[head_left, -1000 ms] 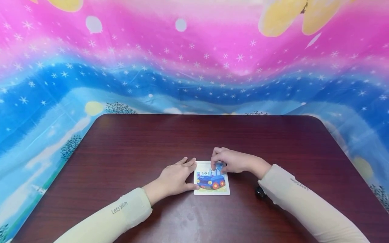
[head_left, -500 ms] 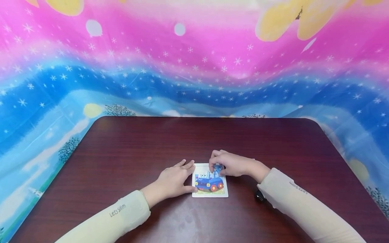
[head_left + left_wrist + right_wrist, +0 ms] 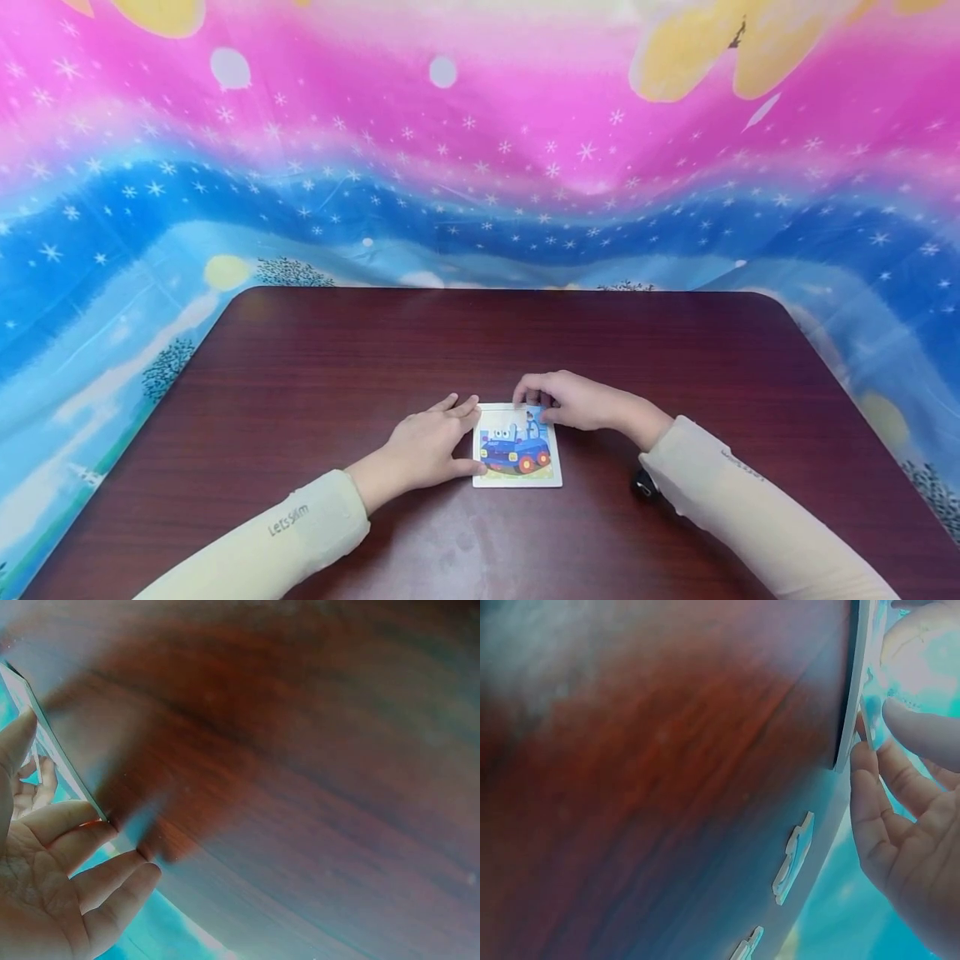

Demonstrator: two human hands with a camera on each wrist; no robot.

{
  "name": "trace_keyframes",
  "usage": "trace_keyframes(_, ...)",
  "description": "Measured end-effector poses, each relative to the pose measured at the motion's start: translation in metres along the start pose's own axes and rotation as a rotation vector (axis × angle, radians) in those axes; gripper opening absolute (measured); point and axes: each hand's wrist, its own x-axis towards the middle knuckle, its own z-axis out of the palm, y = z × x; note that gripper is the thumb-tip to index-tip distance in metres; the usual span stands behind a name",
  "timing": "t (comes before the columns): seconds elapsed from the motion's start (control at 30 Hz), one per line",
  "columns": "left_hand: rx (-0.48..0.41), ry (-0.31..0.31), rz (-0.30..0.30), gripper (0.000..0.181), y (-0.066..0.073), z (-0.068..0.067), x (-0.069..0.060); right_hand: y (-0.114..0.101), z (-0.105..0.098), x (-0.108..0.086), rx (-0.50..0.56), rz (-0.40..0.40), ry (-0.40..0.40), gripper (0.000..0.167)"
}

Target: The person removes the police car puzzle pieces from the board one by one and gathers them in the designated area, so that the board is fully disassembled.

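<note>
A square jigsaw puzzle (image 3: 517, 454) with a blue cartoon car and a white frame lies flat on the table. My left hand (image 3: 427, 442) rests along its left edge, fingers straight and spread, thumb at the lower left corner. At the puzzle's upper right, my right hand (image 3: 577, 402) bends its fingers over the top edge. Between its thumb and fingers, a thin bluish puzzle piece (image 3: 873, 720) stands tilted in the right wrist view. The fingers partly cover that corner, so how the piece sits cannot be told.
Loose puzzle pieces lie beyond the right hand, one nearer (image 3: 793, 859) and another at the view's bottom edge (image 3: 748, 945); the right arm hides them in the head view. The dark wooden table (image 3: 375, 342) ends at a patterned cloth backdrop (image 3: 480, 167).
My right hand's fingers have shifted slightly up toward the puzzle's top edge, uncovering more of the picture. The left hand keeps its place on the frame. The head view has tilted a little.
</note>
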Motion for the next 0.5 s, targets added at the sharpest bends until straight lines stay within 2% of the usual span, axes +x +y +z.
trace_keyframes(0.17, 0.0, -0.001, -0.001, 0.078, 0.0005, -0.0003, -0.0011, 0.0011, -0.0006, -0.0003, 0.048, 0.017, 0.013, 0.024)
trace_keyframes(0.5, -0.001, -0.001, -0.003, 0.078, 0.0006, -0.0003, 0.0001, 0.0028, -0.0031, -0.0005, 0.089, -0.007, 0.028, 0.017)
